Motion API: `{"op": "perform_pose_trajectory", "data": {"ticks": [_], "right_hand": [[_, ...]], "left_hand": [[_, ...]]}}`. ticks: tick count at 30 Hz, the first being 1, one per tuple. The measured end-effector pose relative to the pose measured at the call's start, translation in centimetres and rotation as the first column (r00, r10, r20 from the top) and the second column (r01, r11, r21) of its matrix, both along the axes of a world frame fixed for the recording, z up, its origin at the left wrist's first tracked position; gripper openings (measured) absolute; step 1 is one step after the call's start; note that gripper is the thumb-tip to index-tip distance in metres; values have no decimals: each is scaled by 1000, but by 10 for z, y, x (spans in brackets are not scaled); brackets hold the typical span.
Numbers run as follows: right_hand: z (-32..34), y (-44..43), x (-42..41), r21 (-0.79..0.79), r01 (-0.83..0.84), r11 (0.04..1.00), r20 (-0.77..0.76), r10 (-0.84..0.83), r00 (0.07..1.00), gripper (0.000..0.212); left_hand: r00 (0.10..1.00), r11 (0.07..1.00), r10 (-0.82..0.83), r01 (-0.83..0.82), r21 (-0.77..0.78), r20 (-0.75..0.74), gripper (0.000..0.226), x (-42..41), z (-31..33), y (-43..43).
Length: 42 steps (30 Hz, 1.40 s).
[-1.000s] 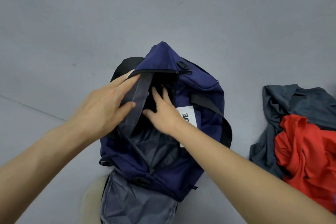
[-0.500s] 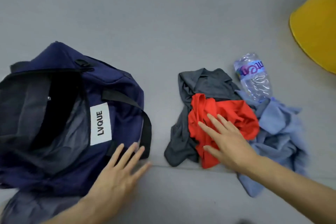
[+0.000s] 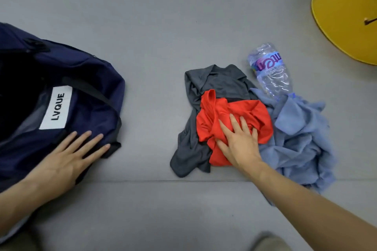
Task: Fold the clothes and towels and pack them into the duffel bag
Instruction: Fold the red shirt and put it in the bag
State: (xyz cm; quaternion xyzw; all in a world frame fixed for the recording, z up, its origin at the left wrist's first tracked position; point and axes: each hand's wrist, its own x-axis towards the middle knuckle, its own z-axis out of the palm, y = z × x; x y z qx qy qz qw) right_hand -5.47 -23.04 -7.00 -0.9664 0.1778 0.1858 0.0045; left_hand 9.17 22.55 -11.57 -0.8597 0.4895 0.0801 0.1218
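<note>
Grey surface [image 3: 155, 16]: a padded-looking grey ground fills the view, with a straight seam running across it below the bag and the clothes.
Duffel bag [image 3: 87, 79]: navy, at the left edge and partly cut off by the frame. Its mouth gapes open and the inside is dark. A black strap [image 3: 98, 96] crosses its top.
Yellow object [image 3: 346, 12]: a smooth curved yellow shape in the far right corner, well apart from the rest. I cannot tell what it is.
Blue cloth [image 3: 302, 134]: pale blue and crumpled, unfolded, the rightmost of the pile, touching the red garment.
Grey garment [image 3: 222, 79]: dark grey and rumpled, unfolded, lying under the red garment and showing above it and to its left.
Red garment [image 3: 210, 124]: bunched on top of the grey one, between grey and blue, well apart from the bag.
Water bottle [image 3: 271, 71]: clear plastic, lying on its side just behind the pile, its near end on the blue cloth.
Left hand [image 3: 67, 161]: lies flat on the bag's near corner, fingers straight and spread, holding nothing.
Right hand [image 3: 240, 140]: rests palm down on the red garment, fingers straight and apart, pressed into the folds, nothing closed in them.
Label [image 3: 56, 108]: a white patch on the bag reading LVQUE.
</note>
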Motion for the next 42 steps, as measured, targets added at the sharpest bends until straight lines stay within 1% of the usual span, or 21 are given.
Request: {"op": "perform_pose_trajectory", "data": {"ticks": [2,4,7,10,12,14,16,18,19,20,21,24,26,28,29,30,31,33,37,39,42], "right_hand": [[10,2,1,22,-14,1000,50,13,999,60],[30,6,3,77,8,997,122,-17,992,58],[73,8,7,238,-4,971,293,-68,954,52],[139,9,20,540,-25,841,360,-204,910,24],[190,11,30,672,-57,739,377,-274,885,24],[244,16,34,732,-130,669,394,-261,881,20],[300,26,34,770,-216,601,407,-202,891,22],[354,38,31,791,-273,548,429,-177,886,26],[379,45,28,793,-295,533,443,-172,880,28],[402,51,25,795,-314,520,456,-171,873,29],[423,56,22,795,-331,509,470,-171,866,28],[478,69,10,811,-372,452,490,-178,853,27],[510,78,1,827,-392,402,493,-187,849,30],[538,85,-7,848,-392,357,483,-215,849,29],[551,88,-11,858,-394,329,477,-228,849,29],[563,91,-14,863,-401,307,477,-232,848,28],[574,93,-18,864,-409,294,479,-232,846,26],[592,94,-25,862,-409,300,484,-244,840,22],[615,96,-44,855,-408,322,495,-268,826,33],[621,97,-54,874,-397,281,465,-243,851,44],[628,93,-63,880,-369,298,445,-251,859,55]], "left_hand": [[999,999,35,-35,-14,-8,116,4,5,8],[998,997,52,-53,-55,-19,108,-1,15,6],[999,988,27,-34,-151,-45,88,-14,48,-23],[998,949,-40,23,-313,-48,54,-18,108,-70],[985,908,-24,-48,-416,-168,49,-17,167,-105],[954,855,20,-172,-490,-299,54,-16,237,-141],[876,758,73,-359,-544,-477,66,-14,310,-171],[714,590,42,-583,-559,-699,71,-10,374,-192],[641,513,5,-660,-548,-768,70,-9,400,-198],[594,466,-17,-707,-532,-805,68,-6,423,-200],[574,445,-22,-727,-523,-818,67,-5,445,-200],[564,436,7,-745,-505,-826,79,-11,507,-189],[542,489,-17,-728,-480,-840,82,-17,543,-180],[457,563,-112,-703,-435,-882,74,-24,574,-172],[409,575,-163,-700,-423,-898,67,-28,588,-169],[393,569,-203,-698,-435,-897,56,-33,601,-165],[429,558,-223,-680,-476,-875,41,-38,614,-162],[573,511,-217,-623,-592,-790,16,-51,641,-156],[843,365,-93,-467,-806,-531,18,-69,694,-135],[925,377,-28,-341,-861,-378,19,-78,717,-125],[974,451,13,-209,-868,-227,24,-93,745,-110]]}}
